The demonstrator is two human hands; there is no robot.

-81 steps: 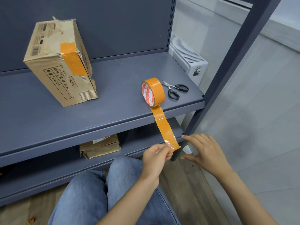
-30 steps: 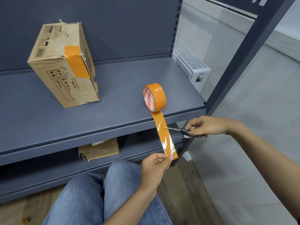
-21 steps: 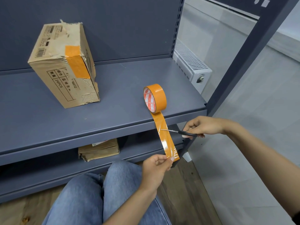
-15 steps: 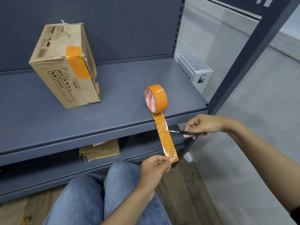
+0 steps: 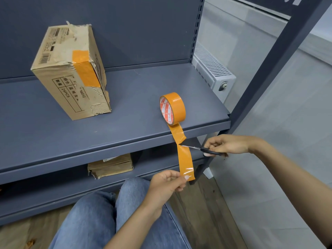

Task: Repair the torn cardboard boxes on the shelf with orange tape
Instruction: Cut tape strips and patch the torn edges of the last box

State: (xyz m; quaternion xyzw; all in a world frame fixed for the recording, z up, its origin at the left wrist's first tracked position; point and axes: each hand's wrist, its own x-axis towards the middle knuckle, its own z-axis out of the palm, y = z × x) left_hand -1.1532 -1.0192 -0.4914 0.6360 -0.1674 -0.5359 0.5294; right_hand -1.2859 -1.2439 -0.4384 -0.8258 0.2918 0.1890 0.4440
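Head view: orange tape roll [image 5: 172, 108] stands on edge near the front lip of the grey shelf [image 5: 125, 112], strip [image 5: 185, 155] hanging down at 6 o'clock. Left hand [image 5: 166, 186] pinches the strip's lower end between thumb and fingers. Right hand [image 5: 226, 145], fingers curled round the black handles, holds scissors [image 5: 199, 148], blades partway through the strip. Torn cardboard box [image 5: 71, 72], orange patch, at 10 o'clock of the roll; second box [image 5: 110, 165] on the lower shelf.

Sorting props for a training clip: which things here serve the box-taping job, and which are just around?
In use: tape roll, tape strip, scissors, torn box, lower box, left hand, right hand.
Around: radiator, shelf post.
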